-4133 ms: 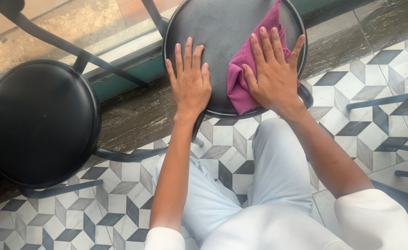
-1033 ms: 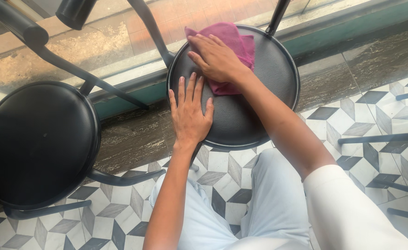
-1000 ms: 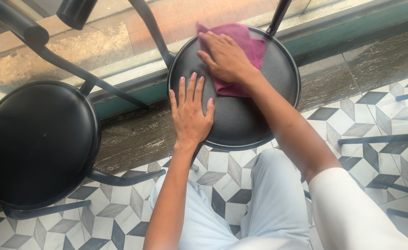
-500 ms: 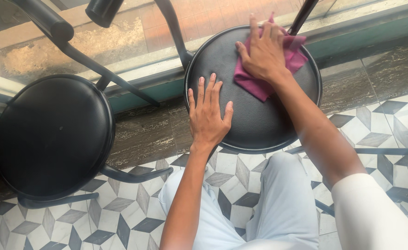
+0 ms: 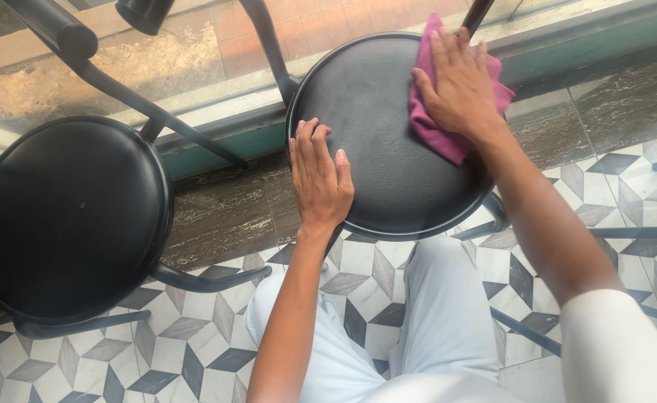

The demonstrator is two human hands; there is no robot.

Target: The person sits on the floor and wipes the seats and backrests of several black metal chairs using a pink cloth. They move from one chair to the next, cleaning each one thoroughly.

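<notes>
A person's right hand [image 5: 460, 75] lies flat, fingers spread, pressing a crumpled magenta cleaning cloth [image 5: 448, 138] onto the far right edge of a round black padded chair seat [image 5: 384, 149], the cloth spilling just over the rim. The left hand [image 5: 319, 179] rests open and palm down on the seat's near left edge, fingers slightly curled, gripping nothing. A second round black seat [image 5: 64, 216] stands to the left on the patterned grey-and-white tile floor [image 5: 194, 351].
</notes>
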